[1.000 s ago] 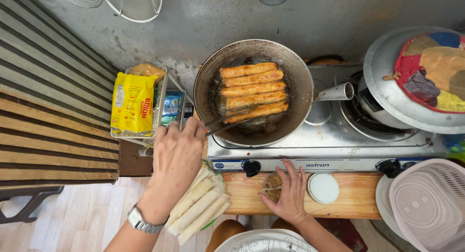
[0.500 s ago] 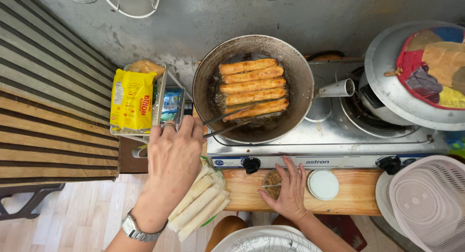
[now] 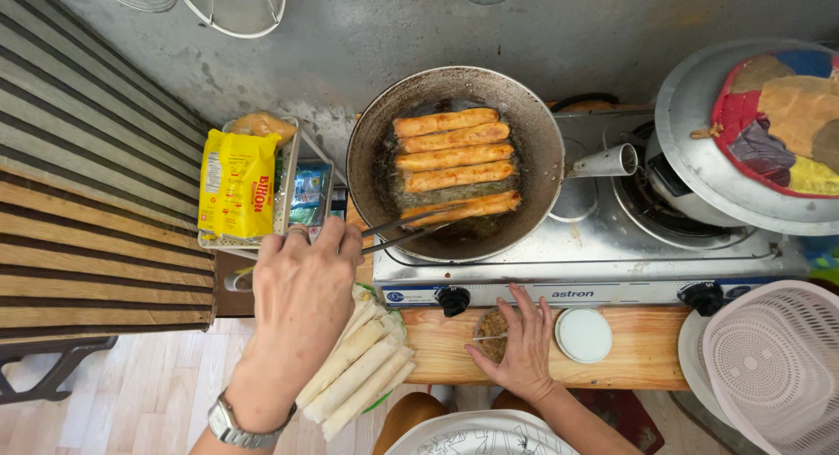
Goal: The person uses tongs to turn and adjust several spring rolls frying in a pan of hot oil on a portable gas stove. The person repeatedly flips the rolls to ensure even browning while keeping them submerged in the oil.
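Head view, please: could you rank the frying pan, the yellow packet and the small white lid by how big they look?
1. Frying pan, clearly largest.
2. Yellow packet, roughly a third of the pan's spread.
3. Small white lid, smallest.
All lie at similar depth, so the order seems safe.

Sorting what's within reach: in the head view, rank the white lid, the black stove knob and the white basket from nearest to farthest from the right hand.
From the right hand:
1. White lid, just to its right on the wooden shelf.
2. Black stove knob, up and left on the stove front, nearly as close.
3. White basket, at the far right edge.
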